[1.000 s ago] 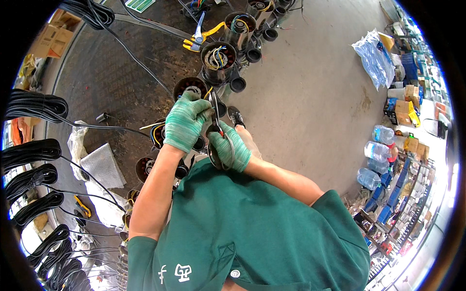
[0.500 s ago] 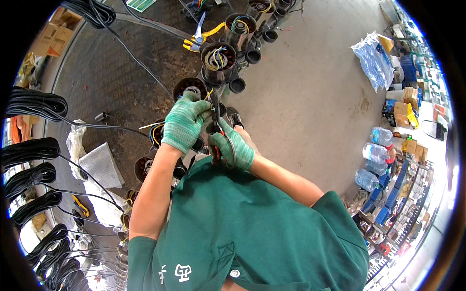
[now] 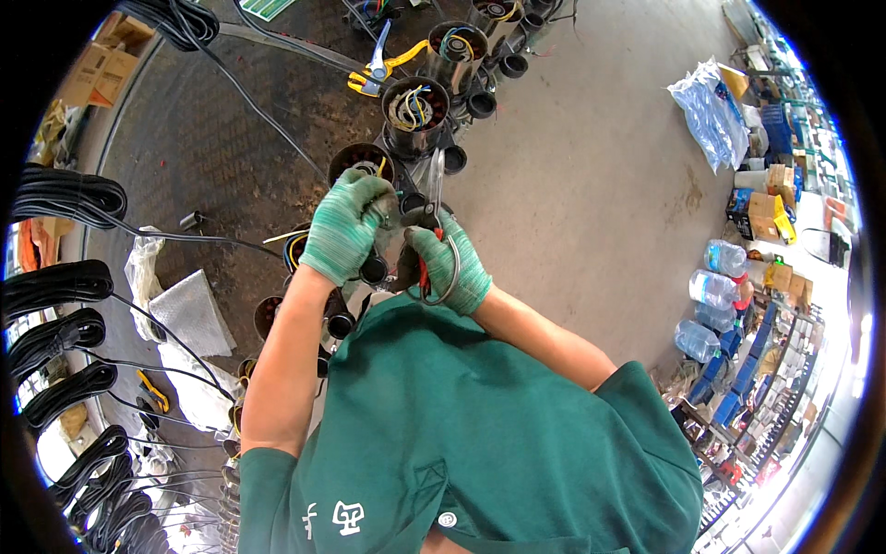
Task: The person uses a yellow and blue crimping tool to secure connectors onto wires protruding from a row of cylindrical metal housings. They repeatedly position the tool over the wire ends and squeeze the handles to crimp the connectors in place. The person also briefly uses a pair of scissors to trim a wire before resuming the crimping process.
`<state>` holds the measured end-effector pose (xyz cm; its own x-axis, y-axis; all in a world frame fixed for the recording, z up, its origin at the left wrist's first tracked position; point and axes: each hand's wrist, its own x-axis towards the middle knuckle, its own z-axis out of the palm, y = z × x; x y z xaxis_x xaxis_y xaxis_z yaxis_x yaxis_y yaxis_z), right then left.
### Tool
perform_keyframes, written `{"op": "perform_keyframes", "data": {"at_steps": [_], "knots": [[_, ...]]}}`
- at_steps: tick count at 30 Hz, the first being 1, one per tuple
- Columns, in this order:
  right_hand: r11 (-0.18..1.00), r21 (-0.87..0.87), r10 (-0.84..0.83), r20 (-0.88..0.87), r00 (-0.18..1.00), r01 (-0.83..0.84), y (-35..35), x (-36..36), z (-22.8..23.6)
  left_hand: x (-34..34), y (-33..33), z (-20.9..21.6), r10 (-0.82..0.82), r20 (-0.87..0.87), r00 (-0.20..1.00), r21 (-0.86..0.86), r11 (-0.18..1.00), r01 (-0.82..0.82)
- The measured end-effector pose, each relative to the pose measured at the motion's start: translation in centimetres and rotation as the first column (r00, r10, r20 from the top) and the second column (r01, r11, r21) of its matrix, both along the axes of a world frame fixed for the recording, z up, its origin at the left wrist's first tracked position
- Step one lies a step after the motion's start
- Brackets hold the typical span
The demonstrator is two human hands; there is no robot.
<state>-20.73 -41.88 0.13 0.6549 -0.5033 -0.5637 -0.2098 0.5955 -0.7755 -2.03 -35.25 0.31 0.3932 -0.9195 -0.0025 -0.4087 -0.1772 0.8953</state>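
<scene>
Cable (image 3: 208, 239) is crossing the tabletop (image 3: 231, 138); a forearm snagging it could be dragging things over. Left hand (image 3: 346, 229) is overlapping the near rim of the can (image 3: 356, 159), fingers curling close together; can't tell whether they're pinching anything. Can is standing by the tabletop's edge, so a wrist bump could be tipping it. Yellow wire (image 3: 381, 166) is showing inside. Right hand (image 3: 461, 270) is gripping scissors (image 3: 435, 189), fingers wrapping the handles; blades are pointing up near the left glove, so a slip could be nicking it.

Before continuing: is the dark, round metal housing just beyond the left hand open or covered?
Open: the housing shows a yellow wire inside its rim.
</scene>
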Motion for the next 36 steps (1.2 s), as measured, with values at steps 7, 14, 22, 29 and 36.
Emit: {"op": "perform_keyframes", "data": {"at_steps": [7, 14, 22, 29, 36], "knots": [[0.877, -0.459, 0.109, -0.097, 0.989, -0.141, -1.5, 1.4, 0.4, 2.4, -0.8, 2.9, 0.213, -0.658, 0.722, 0.208, 0.973, -0.097], [0.647, -0.759, 0.082, -0.025, 0.996, -0.072, -2.6, 3.1, 1.4, 1.0, -0.8, 2.5, 0.338, -0.62, 0.708, 0.284, 0.938, -0.198], [0.29, -0.904, 0.119, -0.293, 0.949, -0.315, -4.5, 4.1, -0.9, 0.1, -0.2, 0.4, 0.286, -0.635, 0.718, 0.16, 0.957, -0.24], [0.204, -0.898, 0.177, -0.357, 0.917, -0.389, -7.2, 3.5, -0.5, 0.4, -0.4, 1.5, 0.085, -0.257, 0.963, 0.184, 0.982, -0.038], [0.193, -0.925, 0.26, -0.273, 0.926, -0.327, -8.5, 3.7, 1.7, 0.3, -1.4, 2.6, -0.005, -0.028, 1.0, 0.207, 0.978, 0.011]]}}
